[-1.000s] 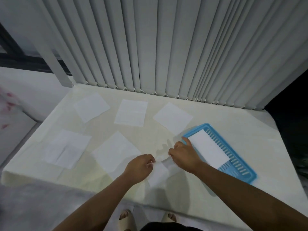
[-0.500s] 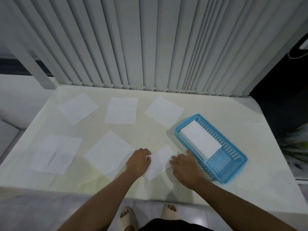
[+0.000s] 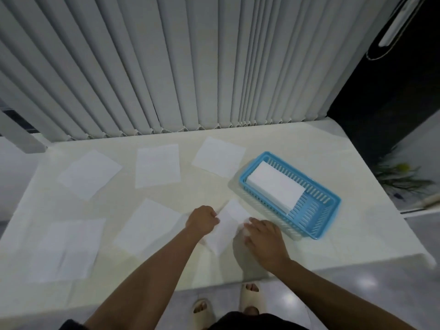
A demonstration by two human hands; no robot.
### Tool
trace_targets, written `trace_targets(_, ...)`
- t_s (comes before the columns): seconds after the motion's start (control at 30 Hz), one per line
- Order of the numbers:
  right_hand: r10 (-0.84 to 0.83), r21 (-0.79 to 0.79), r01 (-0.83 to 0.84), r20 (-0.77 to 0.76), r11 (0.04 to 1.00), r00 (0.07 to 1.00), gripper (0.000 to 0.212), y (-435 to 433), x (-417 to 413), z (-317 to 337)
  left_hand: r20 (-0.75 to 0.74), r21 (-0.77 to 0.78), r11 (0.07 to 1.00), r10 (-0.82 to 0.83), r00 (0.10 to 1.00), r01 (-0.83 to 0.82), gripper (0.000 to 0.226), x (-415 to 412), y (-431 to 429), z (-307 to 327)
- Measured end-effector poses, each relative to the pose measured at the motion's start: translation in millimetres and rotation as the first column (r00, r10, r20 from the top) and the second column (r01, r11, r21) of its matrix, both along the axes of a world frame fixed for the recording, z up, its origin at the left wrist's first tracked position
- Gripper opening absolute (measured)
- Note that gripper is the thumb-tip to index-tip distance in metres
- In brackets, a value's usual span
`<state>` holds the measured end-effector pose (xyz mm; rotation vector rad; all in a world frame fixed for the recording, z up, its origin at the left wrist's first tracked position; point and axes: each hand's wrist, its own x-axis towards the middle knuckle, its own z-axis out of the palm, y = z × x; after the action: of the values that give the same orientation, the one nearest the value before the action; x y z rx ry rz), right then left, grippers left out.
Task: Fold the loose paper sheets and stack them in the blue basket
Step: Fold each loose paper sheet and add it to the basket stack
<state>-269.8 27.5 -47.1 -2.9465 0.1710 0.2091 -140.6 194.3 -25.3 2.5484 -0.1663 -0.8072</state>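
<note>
A folded white paper sheet (image 3: 226,225) lies on the table between my hands. My left hand (image 3: 202,220) is curled and pinches its left edge. My right hand (image 3: 263,239) lies flat, fingers pressing the sheet's right edge. The blue basket (image 3: 316,217) stands just right of the sheet and holds a stack of folded sheets (image 3: 276,186) at its far end. Several loose sheets lie flat on the table: one (image 3: 89,173) at the far left, one (image 3: 157,165) at the far middle, one (image 3: 219,157) beside the basket, one (image 3: 147,226) near my left arm.
A larger creased sheet (image 3: 66,248) lies at the near left. Grey vertical blinds (image 3: 190,67) hang along the table's far edge. The cream table (image 3: 333,236) ends just before my feet in sandals (image 3: 248,296). A dark opening lies to the right.
The camera has turned right and the view shifted. My right hand came off the basket's corner and down onto the sheet, which now lies pressed flat between both hands.
</note>
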Motion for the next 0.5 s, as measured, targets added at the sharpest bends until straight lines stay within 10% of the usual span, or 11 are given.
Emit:
trace_targets(0.1, -0.273, 0.386, 0.299, -0.120, 0.873, 0.954, 0.033, 24, 2, 26, -0.161, -0.275, 0.930, 0.205, 0.965, -0.244, 0.017, 5, 12, 16)
trace_targets(0.27, -0.551, 0.721, 0.649, -0.447, 0.245, 0.705, 0.044, 64, 24, 58, -0.425, -0.593, 0.581, 0.363, 0.829, -0.558, 0.011, 1, 27, 43)
trace_targets(0.5, -0.609, 0.853, 0.473, -0.499, -0.219, 0.617, 0.015, 91, 52, 85, -0.503, -0.711, 0.348, 0.356, 0.788, -0.611, 0.009, -15, 26, 54)
